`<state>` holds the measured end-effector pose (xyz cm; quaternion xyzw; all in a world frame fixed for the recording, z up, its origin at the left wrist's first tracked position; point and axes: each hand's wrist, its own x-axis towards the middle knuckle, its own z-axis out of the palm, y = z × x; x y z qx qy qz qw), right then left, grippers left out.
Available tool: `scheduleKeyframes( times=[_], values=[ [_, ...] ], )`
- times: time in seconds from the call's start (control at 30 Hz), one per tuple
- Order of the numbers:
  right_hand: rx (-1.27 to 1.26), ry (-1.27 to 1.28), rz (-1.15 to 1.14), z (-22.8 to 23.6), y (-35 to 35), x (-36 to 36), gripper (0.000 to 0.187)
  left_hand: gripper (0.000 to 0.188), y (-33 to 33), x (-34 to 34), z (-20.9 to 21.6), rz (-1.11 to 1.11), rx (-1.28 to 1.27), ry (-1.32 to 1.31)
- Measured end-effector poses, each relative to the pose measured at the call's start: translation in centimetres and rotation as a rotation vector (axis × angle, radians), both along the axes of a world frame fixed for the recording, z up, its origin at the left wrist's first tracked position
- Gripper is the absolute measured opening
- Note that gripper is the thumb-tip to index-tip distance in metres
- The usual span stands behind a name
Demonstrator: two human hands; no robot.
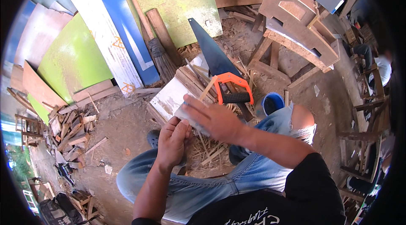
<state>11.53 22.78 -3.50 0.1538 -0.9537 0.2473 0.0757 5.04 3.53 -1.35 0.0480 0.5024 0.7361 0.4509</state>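
Two hands close on a small grey piece above the white-faced board

The left hand (pixel 172 138) is curled, thumb and forefinger pinched together at the left end of a flat grey piece (pixel 199 128). The right hand (pixel 215 120) is right beside it, fingers stretched across the piece; whether they grip it or only press on it, I cannot tell. The piece is blurred and mostly covered, so its material is unclear. It sits between the hands, over the near edge of the white-faced board (pixel 168 98); contact with that edge is hidden.

To handle it well, the left pinch should be firm and near the end, leaving the right fingers room to work flat and evenly, clear of the left thumb. Bracing against the board's near edge would probably steady things better than working in mid-air. The saw (pixel 220 62) is just off the board's right edge, orange handle toward the person, so the right elbow and knuckles deserve some care there. Wood slivers (pixel 213 154) litter the ground below; a blue bucket (pixel 270 95) stands right of the saw handle.
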Motion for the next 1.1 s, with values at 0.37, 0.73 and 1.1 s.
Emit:
scheduleKeyframes(
  times=[0.37,0.73,1.1],
  values=[
    [0.089,0.102,-0.623,-0.7,0.8,-0.1,0.062,0.025,0.4,0.3,0.1,0.048,0.024,-0.033],
    [0.093,-0.153,-0.718,-2.7,5.9,-1.5,0.072,0.030,0.0,-1.2,0.0,0.194,-0.169,0.311],
    [0.190,-0.205,-0.630,-0.2,3.5,-3.3,0.085,0.034,-1.6,-3.3,-1.2,0.222,-0.268,0.621]
  ],
)
